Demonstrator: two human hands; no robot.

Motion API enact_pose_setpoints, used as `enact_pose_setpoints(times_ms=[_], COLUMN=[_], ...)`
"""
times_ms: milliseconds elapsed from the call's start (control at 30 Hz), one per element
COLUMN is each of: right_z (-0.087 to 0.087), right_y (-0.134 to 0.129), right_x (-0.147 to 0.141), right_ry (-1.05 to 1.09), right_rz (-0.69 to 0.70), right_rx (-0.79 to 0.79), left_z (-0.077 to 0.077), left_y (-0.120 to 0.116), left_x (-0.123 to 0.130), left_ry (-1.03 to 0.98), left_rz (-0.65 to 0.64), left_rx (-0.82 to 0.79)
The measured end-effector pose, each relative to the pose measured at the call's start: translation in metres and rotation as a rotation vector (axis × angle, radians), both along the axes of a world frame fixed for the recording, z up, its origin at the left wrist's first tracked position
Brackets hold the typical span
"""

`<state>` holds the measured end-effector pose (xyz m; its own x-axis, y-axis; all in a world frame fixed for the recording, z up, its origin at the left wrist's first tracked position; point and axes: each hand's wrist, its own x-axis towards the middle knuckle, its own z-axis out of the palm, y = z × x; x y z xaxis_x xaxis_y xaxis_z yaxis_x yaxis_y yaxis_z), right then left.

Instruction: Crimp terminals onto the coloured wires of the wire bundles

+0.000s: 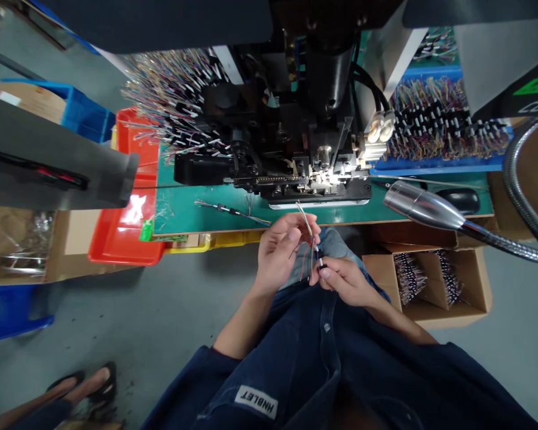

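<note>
There, the left hand (pixel 280 254) and right hand (pixel 345 280) pinch a wire bundle (pixel 311 245), just above a patch (pixel 256 401) reading HNBLET!

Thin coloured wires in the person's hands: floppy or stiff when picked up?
The thin coloured wires are probably floppy: their loose ends bend and splay between the left hand and right hand. They are likely very light, as each hand holds them in a small pinch. Being so fine, they may tangle easily.

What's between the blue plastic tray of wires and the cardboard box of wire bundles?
The head view shows a chrome gooseneck lamp head and a black computer mouse on the green bench mat.
</note>
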<state>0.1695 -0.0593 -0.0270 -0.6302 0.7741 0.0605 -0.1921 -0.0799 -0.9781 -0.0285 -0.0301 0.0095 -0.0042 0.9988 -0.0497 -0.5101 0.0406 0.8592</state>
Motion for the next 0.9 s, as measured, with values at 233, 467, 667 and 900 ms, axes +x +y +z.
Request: enact_pose_setpoints(times_ms=[233,467,667,900], right_z=[0.002,0.004,0.002,-0.001], right_y=[0.009,0.020,0.029,0.030], right_x=[0.003,0.011,0.019,0.024], right_ry=[-0.018,-0.207,-0.281,-0.316], right_rz=[0.009,-0.055,-0.080,-0.112], right_rx=[0.159,0.365,0.475,0.435], left_z=[0.009,0.009,0.007,0.010], left_y=[0.004,0.000,0.001,-0.004], left_x=[0.001,-0.006,-0.006,0.000], left_ry=[0.011,0.109,0.065,0.199], left_rz=[-0.087,-0.096,-0.155,-0.053], left_rx=[-0.066,-0.037,-0.112,-0.040])
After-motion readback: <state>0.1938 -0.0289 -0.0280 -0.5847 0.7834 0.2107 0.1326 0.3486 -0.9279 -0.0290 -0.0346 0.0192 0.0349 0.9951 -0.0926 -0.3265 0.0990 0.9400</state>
